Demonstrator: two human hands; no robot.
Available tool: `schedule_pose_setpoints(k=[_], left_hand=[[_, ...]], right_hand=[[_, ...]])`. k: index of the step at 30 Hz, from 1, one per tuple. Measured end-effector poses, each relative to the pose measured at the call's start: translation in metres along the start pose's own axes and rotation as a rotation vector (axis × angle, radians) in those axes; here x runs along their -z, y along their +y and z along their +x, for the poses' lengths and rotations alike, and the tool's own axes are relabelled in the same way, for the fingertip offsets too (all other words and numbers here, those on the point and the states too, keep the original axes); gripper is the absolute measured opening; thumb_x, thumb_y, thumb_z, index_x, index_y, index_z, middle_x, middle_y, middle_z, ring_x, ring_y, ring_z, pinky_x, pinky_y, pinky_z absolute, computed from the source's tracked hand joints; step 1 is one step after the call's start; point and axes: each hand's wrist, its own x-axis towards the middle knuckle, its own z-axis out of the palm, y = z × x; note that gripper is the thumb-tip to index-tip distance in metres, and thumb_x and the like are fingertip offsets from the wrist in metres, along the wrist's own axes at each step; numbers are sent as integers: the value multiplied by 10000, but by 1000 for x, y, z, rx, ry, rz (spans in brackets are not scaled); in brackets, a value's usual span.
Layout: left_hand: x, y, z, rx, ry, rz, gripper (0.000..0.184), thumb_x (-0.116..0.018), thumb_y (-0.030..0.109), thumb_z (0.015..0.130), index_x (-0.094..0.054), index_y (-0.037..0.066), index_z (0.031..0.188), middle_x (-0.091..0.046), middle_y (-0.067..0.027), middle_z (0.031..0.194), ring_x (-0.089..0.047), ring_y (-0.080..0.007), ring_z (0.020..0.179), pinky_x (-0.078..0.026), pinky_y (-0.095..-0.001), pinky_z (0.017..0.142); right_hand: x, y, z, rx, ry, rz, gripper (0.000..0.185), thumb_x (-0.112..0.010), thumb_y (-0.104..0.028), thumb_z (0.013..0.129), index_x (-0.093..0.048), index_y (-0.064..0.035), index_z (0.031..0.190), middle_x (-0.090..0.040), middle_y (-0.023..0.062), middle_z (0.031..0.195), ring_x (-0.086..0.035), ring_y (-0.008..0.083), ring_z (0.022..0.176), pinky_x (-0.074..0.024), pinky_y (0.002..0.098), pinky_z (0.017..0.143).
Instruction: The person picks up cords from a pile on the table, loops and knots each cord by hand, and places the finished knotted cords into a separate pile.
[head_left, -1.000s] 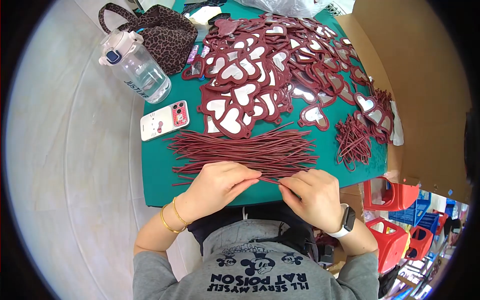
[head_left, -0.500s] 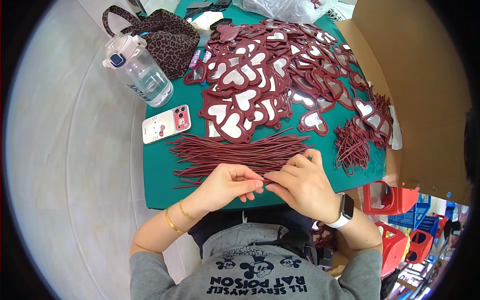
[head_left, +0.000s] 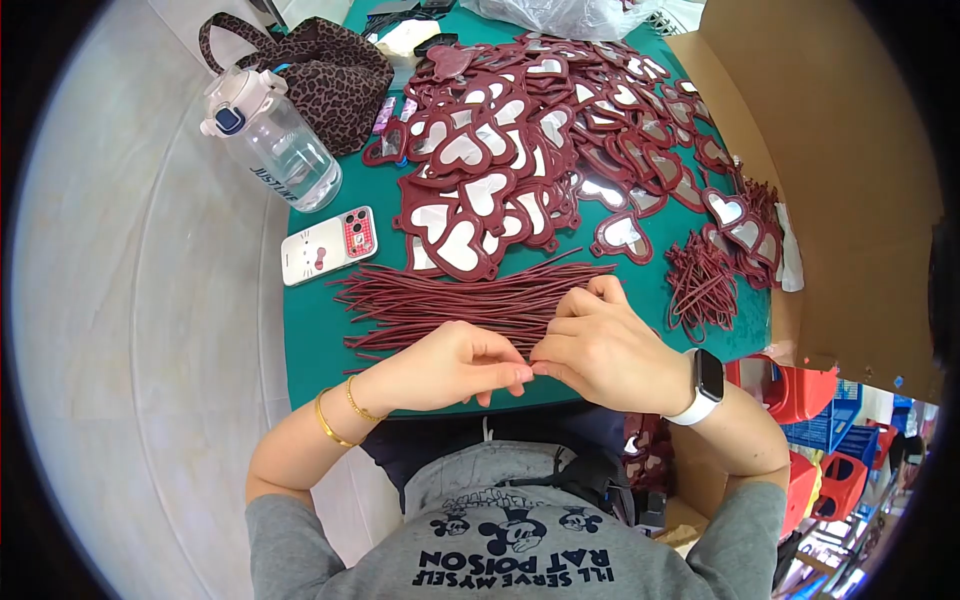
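Observation:
My left hand [head_left: 462, 366] and my right hand [head_left: 607, 345] meet fingertip to fingertip at the table's near edge. Both are closed in a pinch on what looks like a thin maroon cord, mostly hidden by the fingers. Just beyond them lies a spread bundle of straight maroon cords [head_left: 440, 305], which my right hand partly covers. Behind the bundle rises a big heap of maroon heart-shaped pieces [head_left: 487, 194] with white or clear centres. One heart piece [head_left: 621, 236] sits at the heap's near right. Looped maroon cords [head_left: 701, 285] form a small pile farther right.
On the left stand a clear water bottle [head_left: 285, 150] and a leopard-print bag [head_left: 335, 85], with a phone [head_left: 328, 246] nearer me. A cardboard sheet [head_left: 830, 180] borders the right side of the green table [head_left: 320, 345]. Red stools [head_left: 840, 485] are beyond it.
My fingertips have drawn closer together, and my right hand has turned slightly, its wrist and elbow swinging outward to the right. The view has shifted a little.

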Motion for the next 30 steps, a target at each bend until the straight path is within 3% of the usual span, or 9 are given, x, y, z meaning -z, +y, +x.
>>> schedule_pose_setpoints(k=[4,8,11,20,23,24,26,28,30], left_hand=[[-3,-4,2,-99,-16,93,313,-581,301,1019,-719,22,1050,-733,-23,891,-572,-50,617,-462,-210,555],[-2,-7,1,3,-15,-53,279,-573,268,1027,-710,24,1017,-730,-45,870,-529,-43,585,-411,-189,518],[-1,-26,1,31,-133,-448,288,-554,279,1040,-691,31,990,-723,-66,854,-457,-36,532,-355,-190,482],[-32,-49,-5,-223,-166,-1181,296,-448,234,1082,-654,35,1008,-723,-93,875,-363,-34,476,-306,-205,454],[-34,-43,-6,-349,66,-1324,261,-497,224,1067,-686,45,1050,-740,-119,972,-373,-4,490,-328,-178,483],[-35,-41,-5,-349,66,-1327,261,-497,224,1067,-686,45,1050,-740,-119,972,-373,-4,490,-328,-178,483],[-38,-35,-3,-428,267,-1046,269,-497,239,1065,-683,46,1050,-750,-110,974,-388,-22,483,-304,-187,462],[-43,-30,-2,-458,359,-900,274,-497,247,1064,-682,46,1050,-755,-105,975,-396,-31,479,-292,-192,452],[-49,-24,-4,-453,592,-380,203,-586,229,1008,-698,65,1051,-754,-90,1018,-423,-59,479,-310,-215,468]], right_hand=[[-2,-3,-1,25,-10,-59,170,-746,-228,816,-700,-121,939,-598,-14,765,-546,195,892,-366,404,902],[-6,-8,-5,52,36,-246,250,-742,-220,811,-682,-110,1027,-590,-10,764,-566,196,878,-394,402,894],[-10,-10,-11,82,80,-420,303,-743,-202,802,-667,-102,1078,-586,-4,764,-585,199,839,-412,392,885],[-60,-19,-38,-191,323,71,267,-689,-67,861,-651,-52,1125,-622,46,766,-588,235,625,-484,349,658],[-78,-30,-38,-267,436,139,226,-667,-63,907,-643,-21,1127,-642,59,782,-599,226,618,-485,344,602],[-79,-37,-35,-343,435,280,199,-655,-77,928,-644,-14,1116,-648,63,789,-600,206,624,-485,337,604],[-77,-48,-32,-498,432,565,163,-631,-105,970,-645,-1,1094,-660,71,805,-602,167,636,-485,324,608],[-65,-53,-29,-564,375,663,155,-617,-118,984,-649,-2,1082,-657,71,794,-591,149,637,-481,310,607],[-56,-55,-26,-684,258,854,161,-589,-144,1011,-658,-6,1057,-649,71,774,-569,112,640,-475,283,606]])
